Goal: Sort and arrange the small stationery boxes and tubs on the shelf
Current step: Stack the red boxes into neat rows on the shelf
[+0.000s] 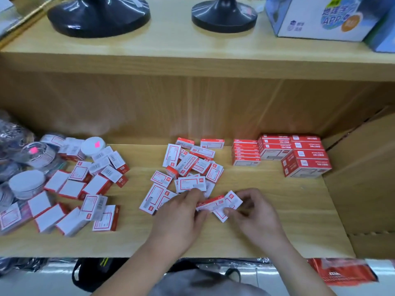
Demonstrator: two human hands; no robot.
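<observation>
The curled left fingers [193, 195] of the left hand [181, 216] pinch an edge-up box [210, 203], and the curled right fingers [245, 198] of the right hand [257, 214] pinch a tilted box [230, 205]. The two boxes touch, just above the shelf [288, 221] near the middle of its front edge. The edge-up box shows its red side, its long axis running left to right and rising slightly rightward. The tilted box shows a white face with a red frame, its long axis slanting from near left to far right. Just behind lies a loose pile [188, 165] of like boxes at mixed angles. Neat stacks [299, 154] fill the back right corner. At the left edge sit a second heap [85, 189] and round white-lidded tubs [26, 183].
</observation>
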